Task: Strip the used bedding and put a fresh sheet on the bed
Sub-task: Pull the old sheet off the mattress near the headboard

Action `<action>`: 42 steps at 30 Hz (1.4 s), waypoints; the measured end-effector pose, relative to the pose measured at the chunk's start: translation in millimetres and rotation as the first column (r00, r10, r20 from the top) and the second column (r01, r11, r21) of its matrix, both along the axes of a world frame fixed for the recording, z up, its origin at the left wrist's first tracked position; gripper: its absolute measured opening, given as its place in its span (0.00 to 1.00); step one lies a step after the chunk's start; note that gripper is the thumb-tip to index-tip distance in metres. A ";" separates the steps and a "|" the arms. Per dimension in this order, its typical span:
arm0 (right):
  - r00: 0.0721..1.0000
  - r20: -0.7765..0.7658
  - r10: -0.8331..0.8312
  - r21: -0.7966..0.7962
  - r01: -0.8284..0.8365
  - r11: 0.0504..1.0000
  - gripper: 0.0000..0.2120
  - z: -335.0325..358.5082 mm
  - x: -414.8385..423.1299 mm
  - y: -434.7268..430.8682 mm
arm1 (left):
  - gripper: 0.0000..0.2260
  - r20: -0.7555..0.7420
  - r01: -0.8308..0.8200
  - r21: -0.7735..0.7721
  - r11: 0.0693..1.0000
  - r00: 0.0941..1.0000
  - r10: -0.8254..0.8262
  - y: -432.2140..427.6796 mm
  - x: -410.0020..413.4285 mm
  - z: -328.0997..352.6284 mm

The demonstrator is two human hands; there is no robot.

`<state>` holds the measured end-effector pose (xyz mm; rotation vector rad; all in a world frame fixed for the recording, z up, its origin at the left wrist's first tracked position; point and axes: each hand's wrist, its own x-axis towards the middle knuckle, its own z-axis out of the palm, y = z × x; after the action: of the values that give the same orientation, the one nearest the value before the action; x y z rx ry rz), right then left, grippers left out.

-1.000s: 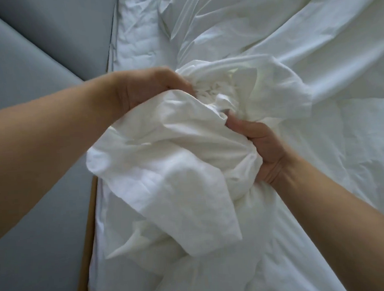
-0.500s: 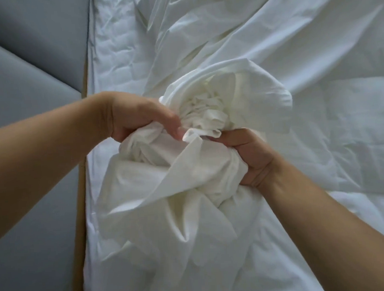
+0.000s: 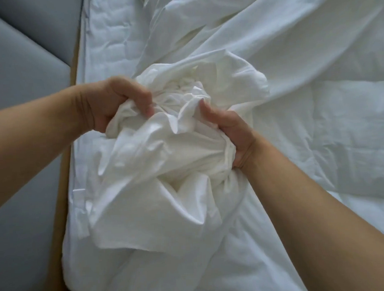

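On the left side stands a grey padded panel (image 3: 20, 108), and a diagonal seam (image 3: 28, 38) divides it in sections. Between this panel and the bed (image 3: 107, 39) a narrow tan wooden strip (image 3: 65, 173) runs from top to bottom. The light is soft, even and rather cool, with only weak shadows. If the panel is wall or headboard, I cannot tell.
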<state>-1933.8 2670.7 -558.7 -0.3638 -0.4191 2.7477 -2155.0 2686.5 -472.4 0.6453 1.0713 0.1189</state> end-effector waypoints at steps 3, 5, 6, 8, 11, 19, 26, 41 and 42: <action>0.991 -0.051 0.124 0.058 -0.121 0.991 0.21 1.5 5.9 7.8 | 0.18 0.016 -0.133 0.028 0.991 0.991 0.132 0.6 20.4 -8.0; 0.985 0.005 0.172 0.109 -0.171 0.979 0.19 -1.1 5.3 7.0 | 0.19 0.036 -0.131 0.021 0.991 0.991 0.130 -3.8 27.0 -11.7; 0.984 0.021 0.174 0.110 -0.176 0.978 0.20 -2.3 5.0 4.9 | 0.18 0.031 -0.139 0.028 0.990 0.990 0.138 -5.3 27.6 -12.7; 0.989 0.012 0.146 0.071 -0.146 0.987 0.20 -4.6 5.9 0.9 | 0.16 -0.031 -0.198 0.041 0.979 0.979 0.200 -8.6 24.7 -10.9; 0.996 0.006 0.086 0.009 -0.086 0.996 0.17 -2.0 7.7 -0.9 | 0.19 -0.005 -0.229 -0.025 0.973 0.973 0.229 -16.1 21.1 -3.7; 0.995 0.096 -0.031 -0.065 0.038 0.997 0.12 -16.5 -1.5 -5.6 | 0.22 0.080 0.122 -0.140 0.983 0.990 -0.112 -11.6 6.1 -2.2; 0.999 -0.006 -0.032 -0.003 0.032 0.999 0.08 -15.1 -3.1 -5.5 | 0.16 0.539 0.157 -0.285 0.946 0.842 0.023 -17.4 -10.0 -19.6; 0.978 0.148 -0.146 0.126 0.128 0.984 0.16 -7.3 -5.7 -14.4 | 0.11 0.260 0.086 -0.077 0.993 0.963 -0.064 7.0 -13.7 -25.8; 0.979 0.157 -0.130 0.110 0.113 0.988 0.15 -8.2 -7.6 -13.9 | 0.10 0.305 0.166 -0.102 0.981 0.944 -0.128 5.6 -21.1 -23.1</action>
<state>-1941.4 2656.8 -566.9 -0.5727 -0.5555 2.5760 -2176.1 2692.1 -495.5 0.5699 0.7312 0.0163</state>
